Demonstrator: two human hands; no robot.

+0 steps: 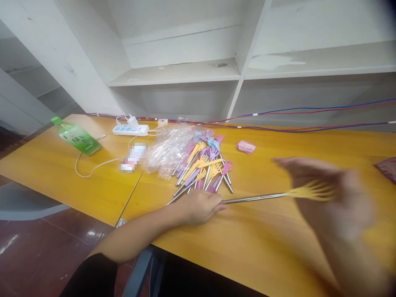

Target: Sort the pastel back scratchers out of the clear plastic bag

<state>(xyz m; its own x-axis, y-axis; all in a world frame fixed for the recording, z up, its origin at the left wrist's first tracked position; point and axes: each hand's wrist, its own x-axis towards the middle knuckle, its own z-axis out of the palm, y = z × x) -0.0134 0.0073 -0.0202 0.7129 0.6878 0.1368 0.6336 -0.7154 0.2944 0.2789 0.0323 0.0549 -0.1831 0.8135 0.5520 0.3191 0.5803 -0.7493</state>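
L hand [199, 206] pinches the handle end of an extended yellow back scratcher [278, 194], rod lying across the yellow table [247, 247] w/ claw end to the right at the blurred R hand [334, 206]; can't tell if R is closed on the claw or just beside it. Risk, judging by this: rod fully telescoped, so an off-axis pull could bend it or slip the L pinch, and the L wrist sits just near of the scratcher pile [204, 165] + plastic bags [167, 150], so a sweep could scatter them.

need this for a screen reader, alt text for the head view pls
A person's left hand grips the handle end of an extended metal back scratcher, its yellow claw by the blurred right hand, on a yellow table beside a pile of scratchers.
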